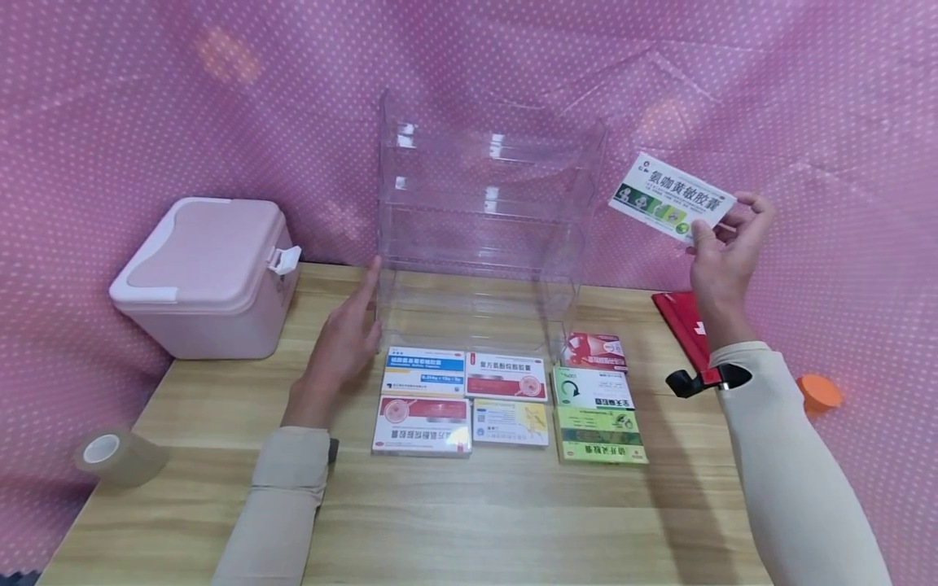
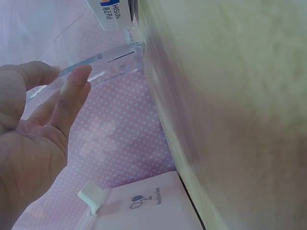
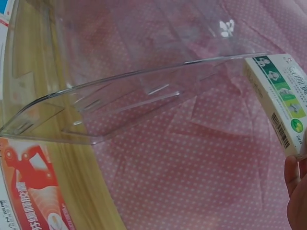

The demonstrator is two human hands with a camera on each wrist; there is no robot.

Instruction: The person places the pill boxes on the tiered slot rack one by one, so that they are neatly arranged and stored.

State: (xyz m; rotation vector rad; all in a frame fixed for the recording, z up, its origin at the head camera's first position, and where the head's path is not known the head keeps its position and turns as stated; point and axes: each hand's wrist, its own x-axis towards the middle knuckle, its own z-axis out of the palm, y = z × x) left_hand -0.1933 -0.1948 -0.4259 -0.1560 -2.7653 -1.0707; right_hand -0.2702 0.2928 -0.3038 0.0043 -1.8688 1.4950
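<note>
A clear acrylic tiered display rack point(image 1: 484, 220) stands upright at the back of the table. My left hand point(image 1: 344, 342) is at its left side; in the left wrist view the thumb and fingers point(image 2: 72, 98) pinch the edge of its side panel. Raised to the right of the rack, my right hand point(image 1: 729, 248) holds a white and green medicine box point(image 1: 670, 198) by one end, its printed front facing me. The right wrist view shows this box point(image 3: 280, 100) beside the rack's upper edge, with only part of the hand point(image 3: 298, 191) in frame.
Several medicine boxes lie before the rack, among them a blue and white one point(image 1: 423, 371) and a green one point(image 1: 602, 435). A pink medicine chest point(image 1: 205, 268) and a tape roll point(image 1: 120, 457) are at left. A red pouch point(image 1: 681, 325) and an orange cap point(image 1: 819, 395) are at right.
</note>
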